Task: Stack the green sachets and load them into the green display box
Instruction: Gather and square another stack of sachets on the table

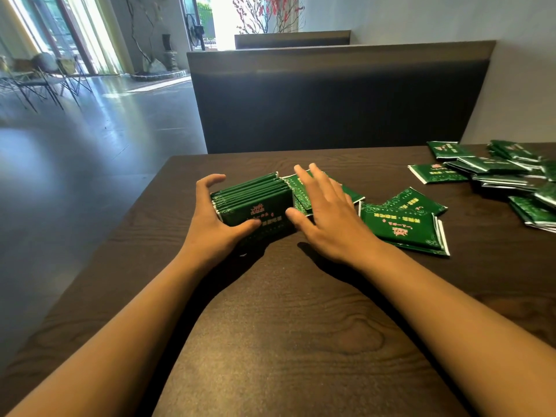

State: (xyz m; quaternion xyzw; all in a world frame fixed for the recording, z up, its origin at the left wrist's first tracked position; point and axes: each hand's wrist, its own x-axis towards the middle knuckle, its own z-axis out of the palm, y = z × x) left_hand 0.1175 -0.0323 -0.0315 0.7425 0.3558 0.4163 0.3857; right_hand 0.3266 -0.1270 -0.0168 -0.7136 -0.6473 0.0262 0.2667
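Table: dark wood-grain table [270, 341] fills the lower view; its near edge and right side run out of the picture.
Stack: a row of green sachets [255, 200] stands on edge near the table's far left corner, front face toward the camera; the print on it is too blurred to read.
Left hand: the left hand [216, 218] is curled round the left end of the stack, thumb pressed on the front face, fingers arched over the far side; the lower left corner of the stack is hidden behind it.
Right hand: the right hand [328, 212] lies spread and flat, thumb tip touching the right edge of the stack, fingers straight over flat sachets behind.
Flat sachets: a few sachets [301, 191] lie just right of the stack, mostly covered by the right hand; how many cannot be told.
Loose pair: overlapping sachets [403, 221] lie flat beside the right wrist.
Pile: a loose heap of sachets [505, 176] sits well apart at the far right, cut off by the frame edge.
Box: cannot make out any green display box.
Bench: a dark padded bench back [331, 100] stands behind the table.
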